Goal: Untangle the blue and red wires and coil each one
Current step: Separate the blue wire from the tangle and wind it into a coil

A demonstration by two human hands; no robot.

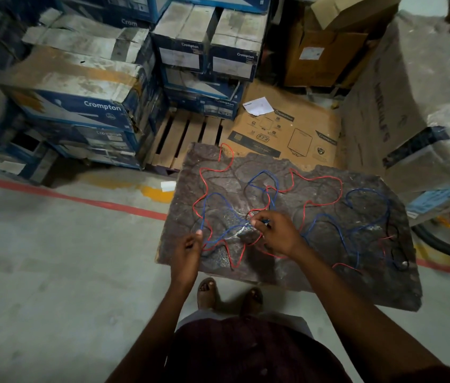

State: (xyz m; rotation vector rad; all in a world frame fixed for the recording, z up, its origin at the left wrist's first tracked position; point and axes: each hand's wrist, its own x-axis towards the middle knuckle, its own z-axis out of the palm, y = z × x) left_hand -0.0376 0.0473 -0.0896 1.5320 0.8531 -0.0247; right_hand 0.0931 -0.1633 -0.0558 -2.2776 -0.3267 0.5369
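Bare forearms reached from the camera to a dark, rough-faced board [356, 286], where the left hand [188, 248] and right hand [276, 233] each pinched a strand of the tangle [229, 232] with curled fingers; which colour each held could not be told. The knot lay between the two sets of fingertips, closer to the right ones. Beyond and leftward looped the thin red wire [206, 186], while the thin blue wire [367, 190] trailed rightward, so the sprawl ran side to side.
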